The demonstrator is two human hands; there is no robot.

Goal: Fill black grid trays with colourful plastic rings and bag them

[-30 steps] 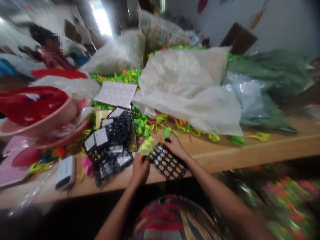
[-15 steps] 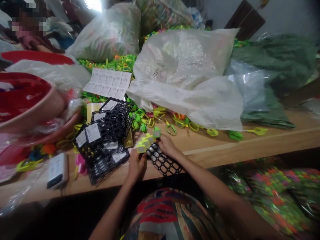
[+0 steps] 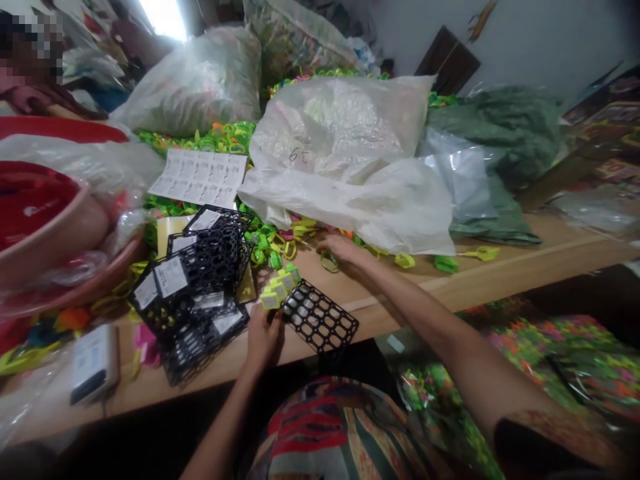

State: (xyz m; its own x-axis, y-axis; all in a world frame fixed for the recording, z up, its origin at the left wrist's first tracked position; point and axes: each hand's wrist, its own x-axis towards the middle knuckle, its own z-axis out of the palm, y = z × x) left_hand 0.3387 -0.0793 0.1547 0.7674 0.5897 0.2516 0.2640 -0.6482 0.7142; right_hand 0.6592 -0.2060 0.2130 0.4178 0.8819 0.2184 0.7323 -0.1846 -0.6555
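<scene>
My left hand [image 3: 264,337] grips the near edge of a black plastic grid [image 3: 320,317], which holds small pale studs in its cells. Several yellow-green plastic pieces [image 3: 279,283] sit on the grid's upper left end, beside my fingers. My right hand [image 3: 340,249] lies farther out on the wooden table [image 3: 400,293], with its fingers over loose yellow-green plastic rings [image 3: 329,262], next to a white plastic bag [image 3: 350,193]. No piece shows clearly in its fingers. Left of my left hand lies a pile of black grids with white labels [image 3: 195,293].
A printed paper sheet [image 3: 200,178] lies behind the black pile. A red-and-pink basin [image 3: 40,220] stands at the left, with a white power bank [image 3: 94,363] at the front edge. Stuffed plastic bags fill the back, and a seated person [image 3: 30,80] is at upper left.
My right hand has left the black grid and moved outward to the loose rings. The grid now rests in my left hand, and the view has swung slightly.
</scene>
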